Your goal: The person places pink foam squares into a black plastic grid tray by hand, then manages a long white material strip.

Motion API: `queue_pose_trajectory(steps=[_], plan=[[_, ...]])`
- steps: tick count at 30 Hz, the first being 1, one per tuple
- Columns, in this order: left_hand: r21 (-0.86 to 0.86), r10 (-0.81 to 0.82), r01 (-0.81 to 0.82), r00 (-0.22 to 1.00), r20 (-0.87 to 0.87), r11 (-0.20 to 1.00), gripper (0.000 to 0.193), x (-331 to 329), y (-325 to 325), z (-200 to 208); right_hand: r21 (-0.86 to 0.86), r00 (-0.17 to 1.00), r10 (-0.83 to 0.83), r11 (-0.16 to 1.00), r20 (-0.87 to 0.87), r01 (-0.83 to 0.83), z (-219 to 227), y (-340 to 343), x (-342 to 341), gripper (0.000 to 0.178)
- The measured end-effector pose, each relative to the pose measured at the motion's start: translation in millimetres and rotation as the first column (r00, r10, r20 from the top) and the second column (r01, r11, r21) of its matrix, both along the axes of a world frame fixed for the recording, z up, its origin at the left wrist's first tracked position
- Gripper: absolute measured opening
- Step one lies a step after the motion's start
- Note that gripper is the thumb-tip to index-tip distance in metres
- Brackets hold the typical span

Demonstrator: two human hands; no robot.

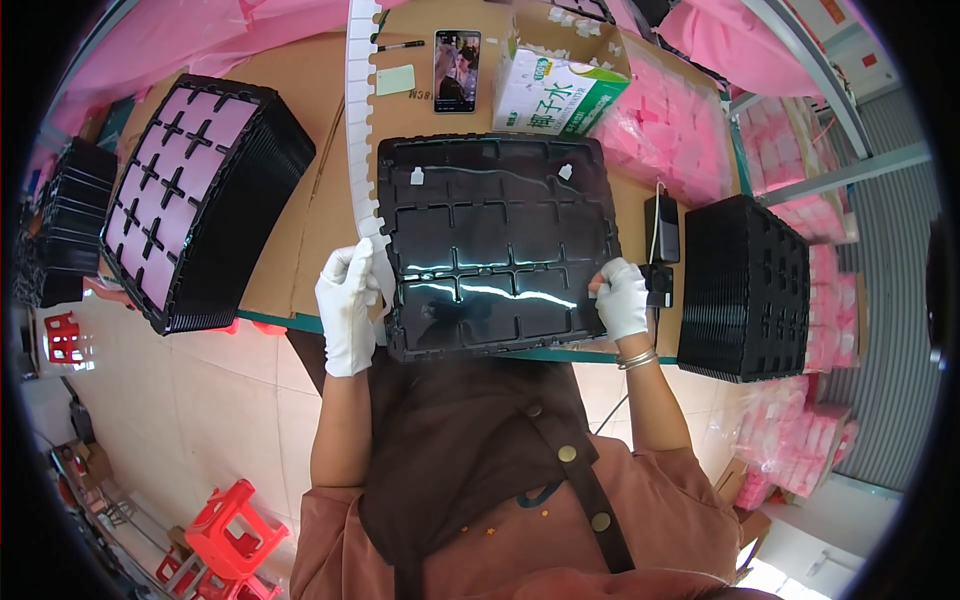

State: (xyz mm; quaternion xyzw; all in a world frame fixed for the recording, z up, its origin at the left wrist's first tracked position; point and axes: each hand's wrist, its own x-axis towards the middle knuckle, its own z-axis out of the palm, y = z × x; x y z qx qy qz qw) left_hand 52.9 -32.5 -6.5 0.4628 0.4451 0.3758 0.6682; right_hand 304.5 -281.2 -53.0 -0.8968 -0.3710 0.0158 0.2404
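A black plastic tray (480,235) with moulded cross-shaped ridges lies in front of me, with two small white labels near its far edge. Along its left side runs a long white notched strip (361,110), partly hidden by my hand. My left hand (348,305), in a white glove, is closed beside the tray's left edge, against the strip; whatever its fingertips pinch is too small to make out. My right hand (621,298), gloved too with a bare fingertip showing, curls closed on the tray's right edge.
Stacked black trays (745,290) stand on the right; another stack (185,200), topped with pink, is at left. Beyond my tray are a phone (457,72), a pen (400,46), a pale green note (395,80), and an open carton (545,95). A charger (660,228) lies near my right hand.
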Motion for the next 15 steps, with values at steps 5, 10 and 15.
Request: queue_pose_trajectory(steps=[5,10,15], plan=[[0.005,0.003,-0.003,1.000,0.003,1.000,0.020,-4.4,-2.8,-1.5,-0.065,0.918,0.366,0.923,-0.151,-0.379,17.7,-10.2,16.2,0.013],[-0.031,-0.005,0.006,1.000,0.010,0.999,0.019,-0.1,-3.7,2.8,-0.001,0.985,0.151,0.988,-0.081,-0.151,3.0,-5.7,5.5,0.014],[-0.021,-0.004,0.004,1.000,0.003,1.000,0.018,-4.1,-2.3,1.5,-0.107,0.956,0.268,0.954,-0.118,-0.280,17.3,-7.7,15.9,0.015]])
